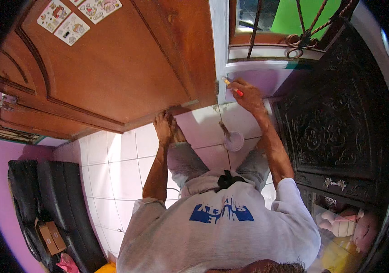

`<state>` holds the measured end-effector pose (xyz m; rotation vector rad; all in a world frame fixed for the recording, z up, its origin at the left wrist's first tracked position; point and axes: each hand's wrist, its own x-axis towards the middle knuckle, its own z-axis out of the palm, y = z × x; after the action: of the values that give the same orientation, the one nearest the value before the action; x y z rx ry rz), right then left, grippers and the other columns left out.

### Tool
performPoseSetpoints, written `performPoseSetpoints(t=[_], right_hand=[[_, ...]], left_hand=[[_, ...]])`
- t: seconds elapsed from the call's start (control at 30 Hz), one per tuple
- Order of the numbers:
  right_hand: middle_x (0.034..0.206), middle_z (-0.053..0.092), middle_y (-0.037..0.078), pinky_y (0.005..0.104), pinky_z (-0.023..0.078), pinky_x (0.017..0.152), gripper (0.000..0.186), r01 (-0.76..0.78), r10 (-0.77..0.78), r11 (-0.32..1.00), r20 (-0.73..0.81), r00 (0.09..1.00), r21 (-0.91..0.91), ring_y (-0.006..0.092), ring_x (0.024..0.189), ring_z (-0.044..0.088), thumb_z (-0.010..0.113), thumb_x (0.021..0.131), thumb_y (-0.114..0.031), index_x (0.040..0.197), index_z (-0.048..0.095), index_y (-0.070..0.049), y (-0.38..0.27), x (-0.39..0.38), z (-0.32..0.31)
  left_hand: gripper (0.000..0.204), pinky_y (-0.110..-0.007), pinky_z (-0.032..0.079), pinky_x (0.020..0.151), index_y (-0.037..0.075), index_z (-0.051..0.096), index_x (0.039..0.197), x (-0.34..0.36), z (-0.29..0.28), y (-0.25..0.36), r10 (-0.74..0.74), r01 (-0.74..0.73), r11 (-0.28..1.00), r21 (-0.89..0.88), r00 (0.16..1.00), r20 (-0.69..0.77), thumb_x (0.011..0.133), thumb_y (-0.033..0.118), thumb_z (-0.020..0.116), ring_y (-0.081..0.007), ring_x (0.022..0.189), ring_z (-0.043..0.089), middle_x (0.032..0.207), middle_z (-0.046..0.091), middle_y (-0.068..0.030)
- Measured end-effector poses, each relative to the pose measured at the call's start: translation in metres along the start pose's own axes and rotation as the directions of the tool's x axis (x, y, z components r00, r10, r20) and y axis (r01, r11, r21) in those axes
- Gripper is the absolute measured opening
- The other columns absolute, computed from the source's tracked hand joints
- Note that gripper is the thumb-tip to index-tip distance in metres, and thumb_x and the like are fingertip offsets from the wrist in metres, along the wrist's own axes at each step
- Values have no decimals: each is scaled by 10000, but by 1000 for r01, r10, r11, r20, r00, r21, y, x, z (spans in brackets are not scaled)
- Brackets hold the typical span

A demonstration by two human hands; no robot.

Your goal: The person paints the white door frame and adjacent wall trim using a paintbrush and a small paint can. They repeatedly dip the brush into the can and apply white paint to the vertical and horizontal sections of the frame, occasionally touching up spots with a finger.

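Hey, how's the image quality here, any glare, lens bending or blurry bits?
Head view: sunlight washes parts of the floor tiles nearly white left of the left hand; head view: fisheye bending curves the black sofa and dark carved cabinet near the rim; head view: the slim tool in the right hand is too small for fine detail.

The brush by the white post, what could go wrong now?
The brush in the right hand is close to the brown door; a slip might mark it. The dish sits on the floor between the legs; one might knock it. The left hand is by the door's lower edge; a swing could pinch its fingers.
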<state>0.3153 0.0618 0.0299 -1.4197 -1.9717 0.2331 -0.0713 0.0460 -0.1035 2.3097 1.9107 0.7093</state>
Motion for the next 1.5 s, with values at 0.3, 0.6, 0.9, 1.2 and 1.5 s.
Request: performPoseSetpoints(t=[0.3, 0.6, 0.9, 1.2, 1.5], right_hand=[[1035, 682, 52, 427, 587, 762, 192, 176, -190, 980, -182, 965, -92, 307, 898, 713, 675, 855, -79, 1018, 713, -173, -50, 57, -70], [1036, 684, 71, 408, 575, 748, 117, 351, -394, 916, -259, 882, -196, 312, 866, 701, 654, 912, -146, 1007, 723, -138, -109, 128, -190], [1090, 690, 94, 385, 580, 818, 237, 580, -702, 708, -490, 516, -403, 315, 970, 701, 701, 892, -100, 1127, 713, -131, -141, 164, -241], [1086, 703, 87, 389, 594, 803, 291, 372, -402, 880, -46, 915, -295, 296, 990, 711, 752, 821, -10, 1101, 728, -88, -92, 87, -156], [979, 652, 81, 437, 548, 752, 122, 413, -451, 880, -144, 881, -234, 348, 899, 674, 652, 925, -181, 1022, 709, -134, -135, 146, -208]], left_hand=[[417, -545, 273, 1157, 78, 639, 1265, -1, -2, -9, -47, 45, 999, 22, 997, 61, 897, 272, 667, -392, 1345, 439, 1425, 532, -185], [409, -557, 273, 1157, 69, 641, 1242, -3, 12, -7, -31, 32, 999, 11, 999, -24, 885, 265, 677, -386, 1334, 454, 1419, 534, -173], [394, -559, 290, 1143, 66, 644, 1216, -2, -6, 0, -15, 15, 1000, -27, 1000, 3, 889, 285, 665, -391, 1315, 461, 1392, 541, -180], [373, -552, 290, 1143, 48, 661, 1189, 1, -5, 4, -33, 34, 999, -31, 999, 35, 891, 273, 657, -389, 1291, 472, 1371, 547, -198], [382, -552, 286, 1145, 27, 657, 1184, -4, -2, -6, -30, 28, 999, -46, 999, -32, 899, 282, 661, -392, 1313, 450, 1386, 540, -202]])
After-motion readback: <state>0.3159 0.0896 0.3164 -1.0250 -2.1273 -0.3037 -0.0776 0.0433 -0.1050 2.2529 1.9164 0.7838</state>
